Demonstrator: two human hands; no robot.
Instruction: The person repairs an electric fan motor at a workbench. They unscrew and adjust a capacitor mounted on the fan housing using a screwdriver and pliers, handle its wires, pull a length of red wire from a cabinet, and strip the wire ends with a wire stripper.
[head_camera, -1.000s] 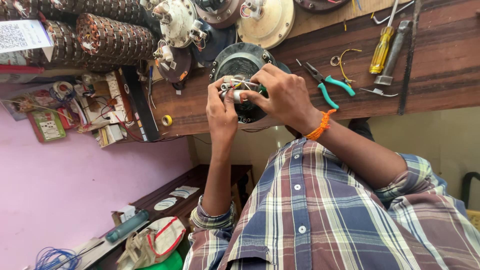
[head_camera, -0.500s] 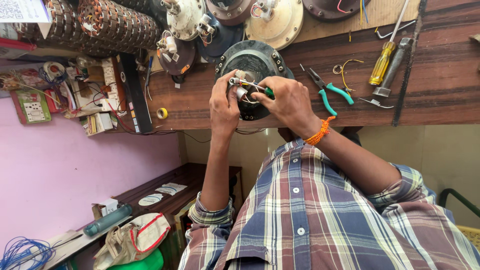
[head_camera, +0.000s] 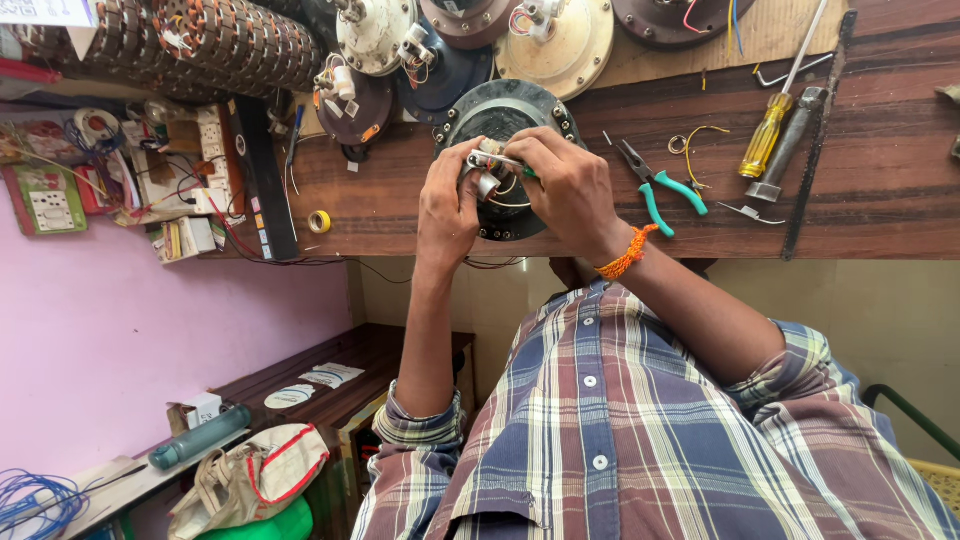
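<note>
Shifted slightly right and down in frame since half a second ago: bench and hands, with view otherwise much the same. Hands unchanged in pose, both on the motor hub.

Upper centre: round dark motor (head_camera: 497, 115) lying flat on wooden bench (head_camera: 400, 190), its lower rim at the bench edge. Left hand (head_camera: 447, 205) reaching up from below, fingers curled round a small silvery part (head_camera: 482, 172) at the hub, clenched on it. Right hand (head_camera: 567, 185) coming in from the right, fingers pinched on a thin tool with green handle (head_camera: 527, 173); shaft lying roughly left to right, tip pointing left toward the silvery part. Exact contact point hidden by fingers. Both hands touching at the hub; left hand directly on the part, right hand just beside it.

Orange thread band (head_camera: 628, 252) on right wrist. Checked shirt (head_camera: 640, 430) filling lower right.

Right of motor: pliers with teal grips (head_camera: 660, 185), near but untouched. Farther right: yellow screwdriver (head_camera: 770, 125), grey-handled tool and hacksaw blade (head_camera: 812, 150) lying top to bottom. Small yellow tape roll (head_camera: 319, 221) left of motor. Top edge: several more motor housings, cream (head_camera: 555, 45) and dark. Upper left: stack of wound stators (head_camera: 215, 45). Left: pink wall (head_camera: 100, 330), switchboard, clutter. Lower left: shelf with teal bottle (head_camera: 200, 437) and cloth bag (head_camera: 245, 480).
</note>
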